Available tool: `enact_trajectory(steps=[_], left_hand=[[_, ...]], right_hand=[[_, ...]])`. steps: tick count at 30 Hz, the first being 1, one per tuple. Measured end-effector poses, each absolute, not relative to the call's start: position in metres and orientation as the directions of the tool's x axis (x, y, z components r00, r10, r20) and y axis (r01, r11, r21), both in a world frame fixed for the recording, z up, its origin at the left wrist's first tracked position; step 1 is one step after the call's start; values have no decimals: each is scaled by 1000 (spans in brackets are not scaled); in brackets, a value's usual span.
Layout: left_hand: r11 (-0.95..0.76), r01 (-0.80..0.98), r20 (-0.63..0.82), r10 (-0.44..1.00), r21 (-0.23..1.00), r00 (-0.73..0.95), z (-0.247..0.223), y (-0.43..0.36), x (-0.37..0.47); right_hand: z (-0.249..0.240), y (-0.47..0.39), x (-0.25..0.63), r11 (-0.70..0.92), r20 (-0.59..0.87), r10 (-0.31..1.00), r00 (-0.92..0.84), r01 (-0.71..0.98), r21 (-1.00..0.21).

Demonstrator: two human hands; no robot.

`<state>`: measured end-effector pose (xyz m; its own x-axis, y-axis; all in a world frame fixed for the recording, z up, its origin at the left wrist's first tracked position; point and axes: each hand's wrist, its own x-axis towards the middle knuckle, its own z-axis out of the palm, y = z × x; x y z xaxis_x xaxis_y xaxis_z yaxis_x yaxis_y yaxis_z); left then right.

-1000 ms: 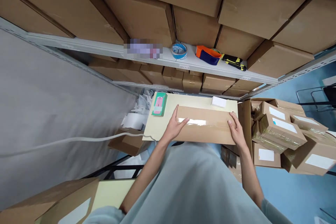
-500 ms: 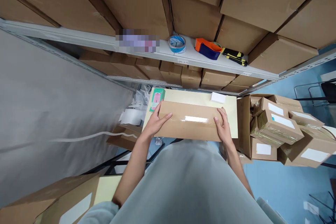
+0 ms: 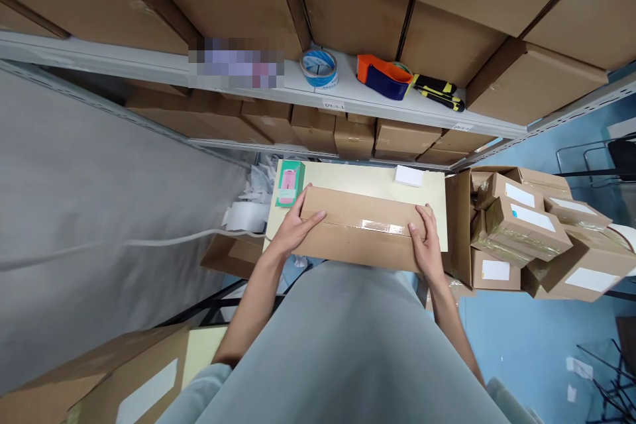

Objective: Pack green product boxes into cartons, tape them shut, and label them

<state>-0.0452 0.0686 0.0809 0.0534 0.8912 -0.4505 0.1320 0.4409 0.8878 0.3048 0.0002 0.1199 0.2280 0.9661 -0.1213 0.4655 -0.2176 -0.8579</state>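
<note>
A long brown cardboard box (image 3: pixel 355 238) is held level between my hands, over the front part of a pale yellow table (image 3: pixel 348 177). Clear tape runs along its top seam. My left hand (image 3: pixel 294 226) grips the left end, thumb on top. At the right end, my right hand (image 3: pixel 426 238) clasps the box the same way. Just beyond my left hand stands a green and pink box (image 3: pixel 289 183) on the table. A small white box (image 3: pixel 409 176) lies near the table's back right corner.
Ahead, a metal shelf (image 3: pixel 278 78) carries large cartons, a blue tape roll (image 3: pixel 318 69), an orange and blue tape dispenser (image 3: pixel 383 77) and black-yellow cutters (image 3: pixel 438 93). To the right, a large open carton (image 3: pixel 458 228) holds several labelled boxes. A white cable (image 3: pixel 169 240) hangs left.
My view has shifted slightly. The bright reflection on the box's tape has narrowed, as though the box has tilted a little. Both hands keep their grip on its ends.
</note>
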Motion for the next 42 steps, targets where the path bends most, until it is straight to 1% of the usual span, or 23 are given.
enact_trajectory(steps=[2, 5, 9, 12, 15, 18, 20, 22, 25, 29, 33, 35, 37, 42], left_hand=[[431, 126, -436, 900, 894, 14, 77, 68, -50], [381, 158, -377, 925, 911, -56, 75, 66, -46], [346, 191, -342, 938, 919, -54, 75, 67, -38], [330, 206, -329, 944, 921, -40, 75, 68, -36], [292, 260, -279, 956, 920, -86, 77, 67, -37], [181, 416, -127, 980, 891, -155, 86, 64, -39], [52, 539, 17, 992, 841, -123, 98, 65, -39], [-61, 612, 121, 991, 788, -56, 116, 71, -36], [-158, 650, 194, 981, 743, 17, 150, 92, -24], [-285, 650, 310, 947, 705, 78, 192, 145, 5], [-335, 657, 384, 920, 675, 75, 210, 211, 33], [-347, 664, 392, 916, 663, 87, 211, 241, 43], [-345, 681, 378, 920, 645, 108, 210, 266, 50], [-320, 741, 301, 939, 590, 167, 212, 296, 64]], right_hand=[[111, 12, 305, -193, -110, 975, 195, 480, -856], [97, 28, 312, -159, -96, 983, 155, 471, -868], [88, 33, 321, -128, -70, 988, 134, 487, -864], [90, 29, 319, -144, -76, 987, 145, 548, -824], [97, 26, 314, -155, -66, 985, 161, 640, -753], [105, 27, 309, -73, 55, 988, 147, 738, -671], [112, 33, 306, 3, 149, 982, 117, 775, -631], [125, 44, 302, 71, 215, 973, 81, 784, -617], [154, 72, 296, 165, 287, 958, 21, 776, -609], [191, 136, 288, 280, 366, 928, -69, 777, -563], [209, 220, 277, 351, 410, 900, -149, 806, -477], [214, 262, 269, 349, 404, 898, -173, 840, -415], [218, 300, 261, 314, 353, 917, -186, 881, -354], [216, 368, 242, 219, 98, 974, -203, 954, -202]])
